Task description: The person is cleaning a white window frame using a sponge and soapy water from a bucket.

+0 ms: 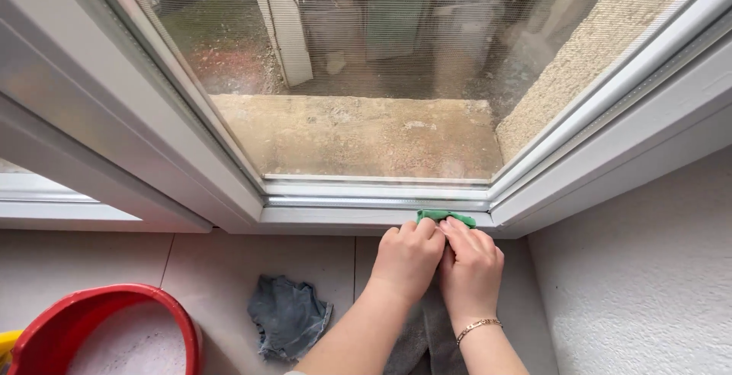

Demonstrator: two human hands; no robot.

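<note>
Green cloth (446, 217) sits bunched against the lower rail of the white window frame (366, 211), near its right corner — only a small folded edge shows above the fingertips, the rest is covered by the hands. Both hands press on it side by side, touching each other: the left hand (408, 257) with fingers curled down over the cloth, the right hand (470, 264) likewise closed over it, a thin gold bracelet (478, 325) on its wrist. Whether the fingers pinch the fabric or merely push it flat cannot be made out. Beneath the forearms lies a grey towel (427, 337), mostly hidden by them and cut off at the bottom edge. To the left on the pale tiled floor (229, 268) rests a crumpled grey-blue rag (288, 318). Farther left, a red bucket (107, 322) holds foamy water — half of it is out of view. Behind the glass, a mesh screen blurs the dirt yard (358, 135).
</note>
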